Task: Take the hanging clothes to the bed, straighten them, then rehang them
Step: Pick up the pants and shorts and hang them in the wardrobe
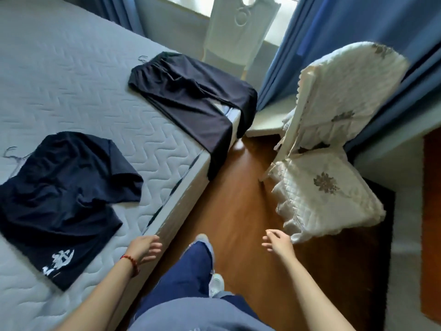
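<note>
A dark navy T-shirt with white print lies crumpled on the grey quilted bed, a wire hanger hook poking out at its collar. Farther along, dark trousers lie across the bed's corner, their legs hanging over the edge, with a hanger hook at the waistband. My left hand hovers at the bed's near edge, fingers relaxed, holding nothing. My right hand is out over the floor, fingers loose and empty, close to the chair's seat cushion.
A chair with a white quilted floral cover stands right of the bed. Wooden floor forms a narrow aisle between them, where my legs and shoes are. Blue curtains hang by the window, and a second white chair stands at the back.
</note>
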A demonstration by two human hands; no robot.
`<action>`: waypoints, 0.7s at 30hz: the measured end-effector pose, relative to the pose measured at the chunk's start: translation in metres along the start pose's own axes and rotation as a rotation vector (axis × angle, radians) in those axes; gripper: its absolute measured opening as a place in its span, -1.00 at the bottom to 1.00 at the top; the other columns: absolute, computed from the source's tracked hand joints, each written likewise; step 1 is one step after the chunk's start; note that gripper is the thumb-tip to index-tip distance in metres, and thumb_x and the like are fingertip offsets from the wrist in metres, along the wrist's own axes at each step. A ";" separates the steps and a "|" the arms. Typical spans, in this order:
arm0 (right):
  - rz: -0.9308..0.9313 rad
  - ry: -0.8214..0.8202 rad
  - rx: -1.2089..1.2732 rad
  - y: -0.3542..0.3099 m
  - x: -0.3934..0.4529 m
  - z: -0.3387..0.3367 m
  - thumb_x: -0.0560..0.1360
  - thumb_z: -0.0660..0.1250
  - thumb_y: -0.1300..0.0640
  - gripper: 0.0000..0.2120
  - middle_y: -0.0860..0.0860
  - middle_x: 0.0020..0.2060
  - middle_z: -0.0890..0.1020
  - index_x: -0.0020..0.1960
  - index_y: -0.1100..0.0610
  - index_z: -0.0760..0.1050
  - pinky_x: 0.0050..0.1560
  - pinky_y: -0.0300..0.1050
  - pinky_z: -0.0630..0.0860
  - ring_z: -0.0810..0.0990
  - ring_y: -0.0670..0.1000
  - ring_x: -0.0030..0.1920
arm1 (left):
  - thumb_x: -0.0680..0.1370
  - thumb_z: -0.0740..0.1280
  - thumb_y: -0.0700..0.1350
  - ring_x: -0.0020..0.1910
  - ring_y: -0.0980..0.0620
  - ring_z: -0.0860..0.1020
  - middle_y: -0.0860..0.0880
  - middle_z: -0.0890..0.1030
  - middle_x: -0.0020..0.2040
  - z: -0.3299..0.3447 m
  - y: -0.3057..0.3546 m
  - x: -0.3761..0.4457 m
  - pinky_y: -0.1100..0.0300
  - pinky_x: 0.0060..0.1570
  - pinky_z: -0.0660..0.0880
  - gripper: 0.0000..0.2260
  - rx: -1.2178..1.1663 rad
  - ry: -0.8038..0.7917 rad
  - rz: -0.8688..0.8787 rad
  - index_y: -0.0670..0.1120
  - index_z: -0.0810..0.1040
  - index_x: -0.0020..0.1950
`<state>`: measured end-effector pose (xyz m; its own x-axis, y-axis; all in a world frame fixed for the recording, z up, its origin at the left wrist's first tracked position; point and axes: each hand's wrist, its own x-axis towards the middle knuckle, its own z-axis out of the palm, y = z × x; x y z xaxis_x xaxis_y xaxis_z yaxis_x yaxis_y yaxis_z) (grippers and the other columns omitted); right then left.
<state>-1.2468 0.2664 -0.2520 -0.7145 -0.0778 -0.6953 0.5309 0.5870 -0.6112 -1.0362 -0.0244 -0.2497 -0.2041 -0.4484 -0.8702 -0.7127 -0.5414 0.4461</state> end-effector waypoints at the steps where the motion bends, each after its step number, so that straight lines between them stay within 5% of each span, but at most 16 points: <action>1: -0.021 -0.015 -0.006 -0.020 0.015 0.004 0.55 0.22 0.22 -0.87 0.00 -0.32 0.57 -0.15 0.10 0.49 -0.46 -0.32 0.41 0.54 -0.09 -0.43 | 0.53 0.24 -0.17 -0.41 0.04 0.48 -0.08 0.54 -0.30 0.001 0.009 0.008 0.27 -0.40 0.39 -0.89 -0.021 0.013 -0.003 -0.18 0.52 -0.08; 7: -0.046 -0.073 -0.068 -0.111 0.106 0.035 0.55 0.20 0.23 -0.86 0.02 -0.30 0.58 -0.13 0.07 0.48 -0.40 -0.24 0.42 0.57 -0.07 -0.42 | 0.52 0.25 -0.18 -0.36 0.00 0.49 -0.11 0.56 -0.30 0.007 0.080 0.067 0.32 -0.52 0.43 -0.85 -0.121 0.089 -0.029 -0.20 0.52 -0.22; 13: 0.000 -0.073 -0.135 -0.197 0.176 0.054 0.55 0.19 0.25 -0.82 0.04 -0.32 0.57 -0.18 0.08 0.47 -0.56 -0.36 0.38 0.53 -0.20 -0.60 | 0.54 0.22 -0.24 -0.58 0.06 0.44 -0.06 0.49 -0.52 0.012 0.188 0.117 0.42 -0.68 0.31 -0.74 -0.198 0.107 -0.080 -0.18 0.44 -0.36; 21: -0.073 -0.161 -0.223 -0.320 0.240 0.095 0.56 0.18 0.27 -0.80 0.04 -0.32 0.55 -0.20 0.08 0.46 -0.53 -0.34 0.39 0.55 -0.13 -0.54 | 0.54 0.23 -0.15 -0.29 -0.06 0.52 -0.16 0.58 -0.20 0.003 0.333 0.158 0.19 -0.29 0.42 -0.87 -0.271 0.097 0.053 -0.19 0.50 -0.10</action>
<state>-1.5452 -0.0167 -0.2596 -0.6563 -0.2431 -0.7143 0.3545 0.7364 -0.5763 -1.3075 -0.2733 -0.2393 -0.1618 -0.5396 -0.8263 -0.4947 -0.6801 0.5410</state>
